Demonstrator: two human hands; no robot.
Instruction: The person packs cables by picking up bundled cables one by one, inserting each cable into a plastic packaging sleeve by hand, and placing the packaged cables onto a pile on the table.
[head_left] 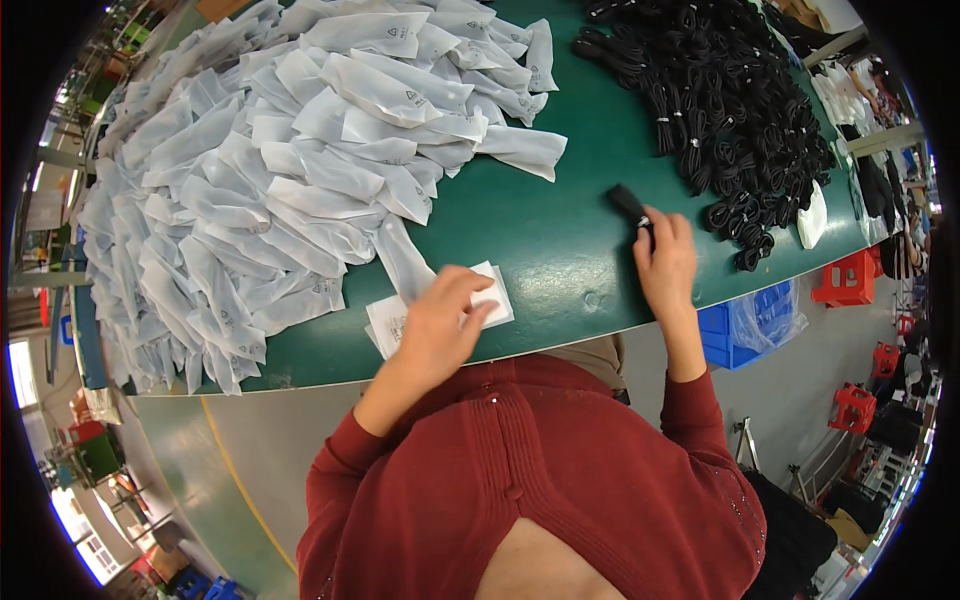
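My right hand [668, 258] is closed on a bundled black cable [627, 203], tied with a light band, above the green table. My left hand [440, 320] hovers over or rests on a small stack of white printed cards [498, 290] near the table's front edge. Its fingers are bent, with a gap between thumb and forefinger, and nothing shows in that gap. A filled translucent white bag [402, 255] lies with its near end beside the left hand; whether they touch, I cannot tell.
A large heap of filled translucent bags [260, 180] covers the table's left side. Many bundled black cables [735, 110] pile up at the far right, with a white piece [812, 215] beside them. Below the right edge sit a blue crate [735, 335] and a red stool [848, 278].
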